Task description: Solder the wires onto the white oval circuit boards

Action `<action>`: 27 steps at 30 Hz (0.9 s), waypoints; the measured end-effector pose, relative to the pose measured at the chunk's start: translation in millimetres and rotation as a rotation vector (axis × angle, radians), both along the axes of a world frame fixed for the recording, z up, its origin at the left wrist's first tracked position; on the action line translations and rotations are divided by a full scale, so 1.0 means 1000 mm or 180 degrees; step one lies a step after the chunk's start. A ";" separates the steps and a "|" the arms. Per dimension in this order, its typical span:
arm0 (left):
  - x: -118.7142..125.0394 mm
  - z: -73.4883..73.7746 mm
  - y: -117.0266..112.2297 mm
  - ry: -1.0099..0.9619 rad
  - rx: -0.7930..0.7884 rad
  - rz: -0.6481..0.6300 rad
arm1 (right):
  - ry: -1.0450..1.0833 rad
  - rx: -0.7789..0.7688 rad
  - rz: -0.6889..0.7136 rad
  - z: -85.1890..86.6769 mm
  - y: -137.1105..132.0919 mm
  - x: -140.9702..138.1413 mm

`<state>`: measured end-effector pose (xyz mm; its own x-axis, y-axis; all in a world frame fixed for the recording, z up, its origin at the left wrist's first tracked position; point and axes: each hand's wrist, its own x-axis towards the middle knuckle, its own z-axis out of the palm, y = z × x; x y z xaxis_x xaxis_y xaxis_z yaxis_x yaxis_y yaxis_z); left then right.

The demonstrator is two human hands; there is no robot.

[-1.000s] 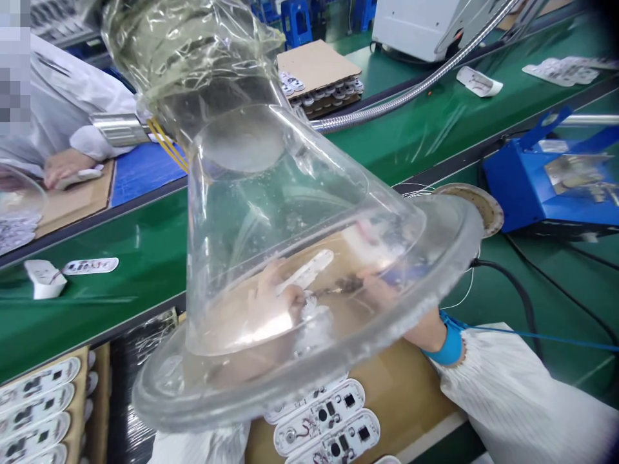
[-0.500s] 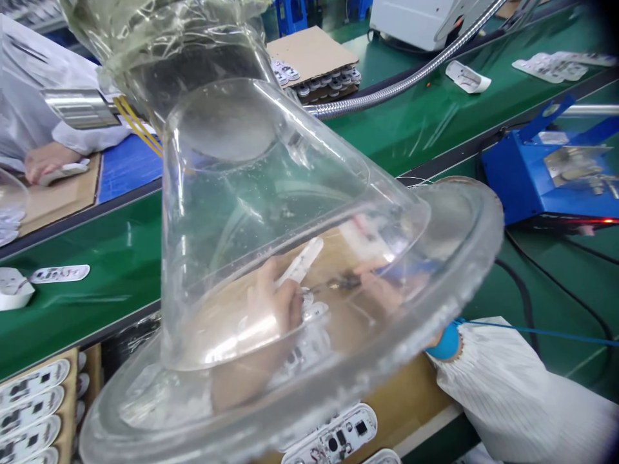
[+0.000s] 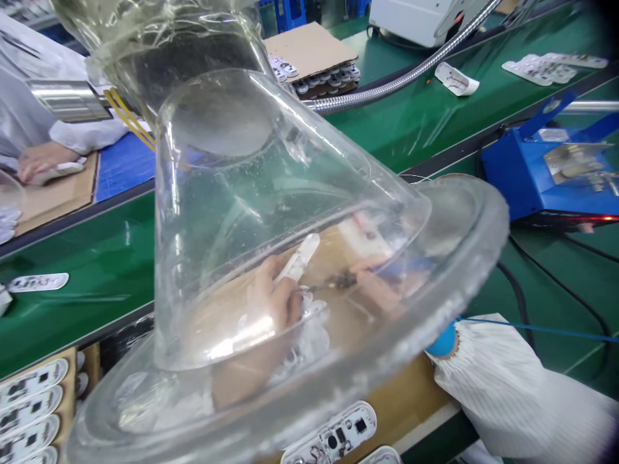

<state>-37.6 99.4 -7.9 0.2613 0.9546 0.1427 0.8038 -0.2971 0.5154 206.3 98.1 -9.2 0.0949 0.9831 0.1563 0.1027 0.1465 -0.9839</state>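
Through a clear plastic fume hood (image 3: 261, 212) I see both my hands, somewhat blurred. My left hand (image 3: 275, 293) is closed around a slim white circuit board (image 3: 300, 254), which is tilted with its far end up. My right hand (image 3: 377, 287) grips a soldering iron (image 3: 341, 280) with a dark metal barrel and a bluish handle. Its thin tip points left to the near end of the board; whether they touch I cannot tell. Beneath my hands lie several white boards (image 3: 309, 335), blurred by the plastic, on brown cardboard (image 3: 411, 406). A blue wrist strap (image 3: 443, 341) circles my right wrist.
A blue metal soldering unit (image 3: 515, 174) with black cables stands at right. Boards lie in rows on cardboard (image 3: 70, 412) at lower left. Across the green conveyor (image 3: 97, 258), with a loose board (image 3: 39, 282), a co-worker's hand (image 3: 46, 161) holds a white piece. A flexible metal hose (image 3: 387, 93) crosses behind.
The loose board on the conveyor has moved left, and the view has shifted slightly. My hands keep nearly the same pose, with the board and iron still held.
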 end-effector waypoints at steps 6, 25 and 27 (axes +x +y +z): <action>0.000 0.000 0.000 0.0094 0.0028 -0.0117 | 0.0003 -0.0003 0.0028 0.002 0.003 0.001; 0.003 -0.001 0.000 0.0308 0.0239 -0.0152 | -0.0004 0.0110 -0.0004 0.006 0.004 -0.001; 0.004 -0.002 0.000 0.0381 0.0218 -0.0098 | 0.0015 0.0165 -0.0008 0.004 0.003 -0.001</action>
